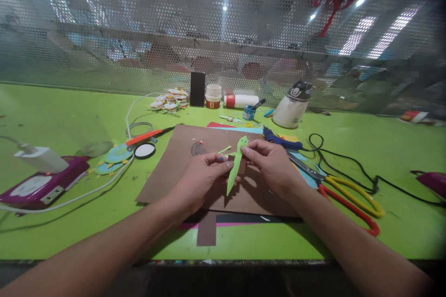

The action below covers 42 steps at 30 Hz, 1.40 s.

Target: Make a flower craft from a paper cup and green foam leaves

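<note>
Between my two hands is a pointed light-green paper cutout (235, 167) with small blue dots near its upper end. My right hand (273, 162) pinches it close to the dotted end. My left hand (205, 176) is closed, thumb against fingers, beside the cutout's middle, and a small brown paper piece (240, 167) shows behind the green one. Both hands are above a large brown sheet (167, 171). On that sheet, past my left fingers, lie a thin green strip (225, 150) and a grey curved piece (199, 148).
Scissors (334, 185) with red and yellow handles and a blue glue gun (282, 138) lie right. An orange cutter (146, 137), round white-topped item (145, 150) and purple power strip (45, 183) with a white plug stand left. Paper cups (213, 97) and a pitcher (292, 106) stand behind.
</note>
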### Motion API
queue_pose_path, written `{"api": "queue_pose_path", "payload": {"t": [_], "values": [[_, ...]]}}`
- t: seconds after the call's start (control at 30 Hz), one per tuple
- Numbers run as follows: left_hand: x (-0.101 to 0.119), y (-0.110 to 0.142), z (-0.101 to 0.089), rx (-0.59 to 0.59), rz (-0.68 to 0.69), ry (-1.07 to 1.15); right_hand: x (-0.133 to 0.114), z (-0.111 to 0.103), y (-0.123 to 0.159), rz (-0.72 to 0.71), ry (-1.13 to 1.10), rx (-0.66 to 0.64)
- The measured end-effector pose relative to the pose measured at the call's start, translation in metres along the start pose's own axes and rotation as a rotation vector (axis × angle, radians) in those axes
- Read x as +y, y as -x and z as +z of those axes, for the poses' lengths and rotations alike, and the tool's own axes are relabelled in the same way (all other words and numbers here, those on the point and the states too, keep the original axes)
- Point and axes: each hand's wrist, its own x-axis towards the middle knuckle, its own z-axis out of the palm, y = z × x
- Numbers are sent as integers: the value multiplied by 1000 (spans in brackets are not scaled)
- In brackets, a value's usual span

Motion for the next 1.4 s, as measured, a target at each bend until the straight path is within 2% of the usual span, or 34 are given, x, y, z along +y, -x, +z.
{"api": "queue_pose_path", "payload": {"t": [0.4, 0.63, 0.97, 1.03, 1.2, 1.4], "values": [[3, 1, 1, 48, 43, -117, -6, 0, 1, -24, 81, -5], [4, 1, 4, 45, 41, -97, -2, 2, 1, 44, 39, -20], [5, 0, -2, 84, 18, -49, -10, 8, 14, 147, 65, -167], [5, 0, -1, 99, 23, -36, -9, 11, 16, 147, 46, -166], [2, 0, -3, 41, 52, -9, -3, 14, 17, 140, 5, -128], [0, -2, -3, 32, 24, 33, 3, 14, 18, 143, -22, -94]]}}
